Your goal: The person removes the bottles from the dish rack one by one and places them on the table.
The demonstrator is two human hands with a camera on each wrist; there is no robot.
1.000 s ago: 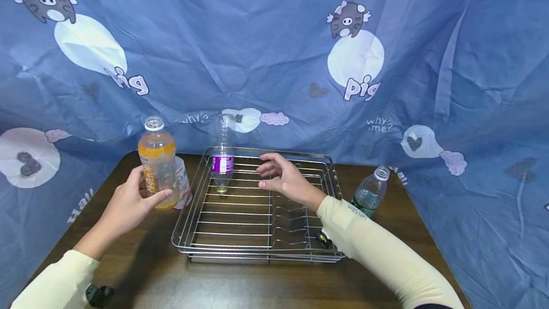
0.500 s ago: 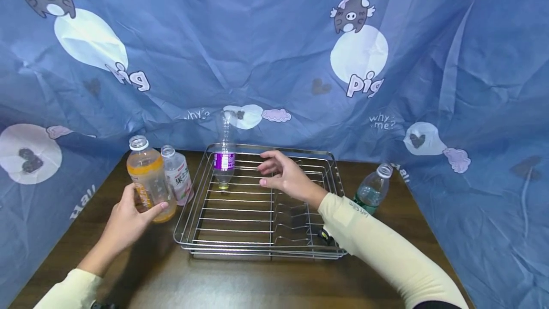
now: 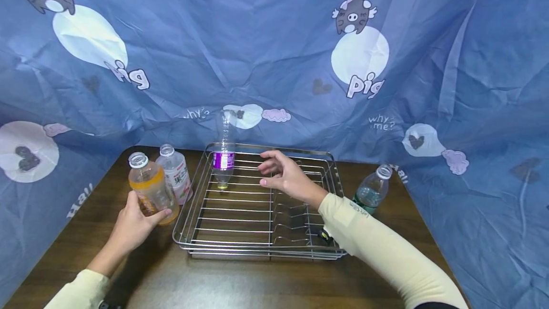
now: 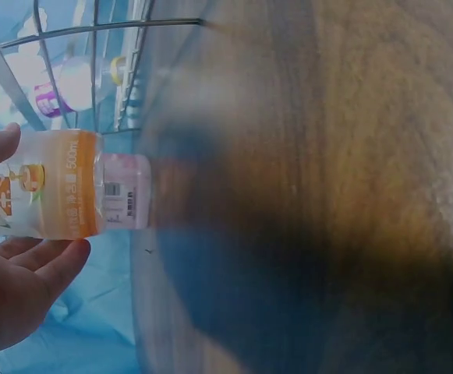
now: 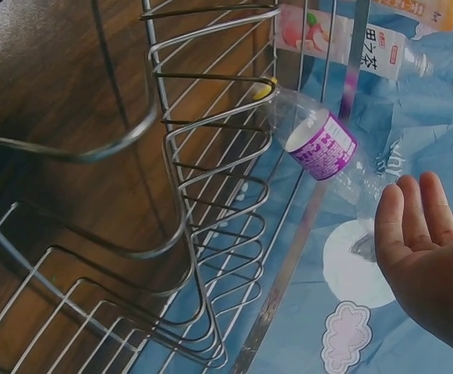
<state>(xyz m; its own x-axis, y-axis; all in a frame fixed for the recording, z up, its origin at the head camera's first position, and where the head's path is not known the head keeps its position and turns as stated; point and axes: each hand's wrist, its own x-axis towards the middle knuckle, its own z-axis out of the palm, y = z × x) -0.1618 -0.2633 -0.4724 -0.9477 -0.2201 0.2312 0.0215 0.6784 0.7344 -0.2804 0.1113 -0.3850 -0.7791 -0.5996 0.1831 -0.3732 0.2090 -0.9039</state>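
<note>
In the head view, my left hand (image 3: 135, 225) holds a clear plastic bottle with orange bands (image 3: 152, 190) between thumb and fingers, low over the table and left of the wire rack. It has no cap. A pink-labelled bottle (image 3: 176, 175) stands just behind it; part of its base appears past the orange one in the left wrist view. My right hand (image 3: 288, 179) hovers above the metal dish rack (image 3: 233, 220), fingers loosely bent and holding nothing. A purple-labelled bottle (image 3: 224, 163) stands upside down in the rack's back left, its yellow-capped end downward, left of that hand.
A green-labelled bottle (image 3: 372, 190) stands on the wooden table (image 3: 240, 283) right of the rack, near my right sleeve. Wavy wire dividers (image 5: 210, 187) fill the rack's right part. A blue patterned cloth (image 3: 266, 46) hangs behind the table.
My left hand has lowered the orange-banded bottle toward the table, slightly left and nearer to me, uncovering the pink-labelled bottle. My right hand has stayed nearly still.
</note>
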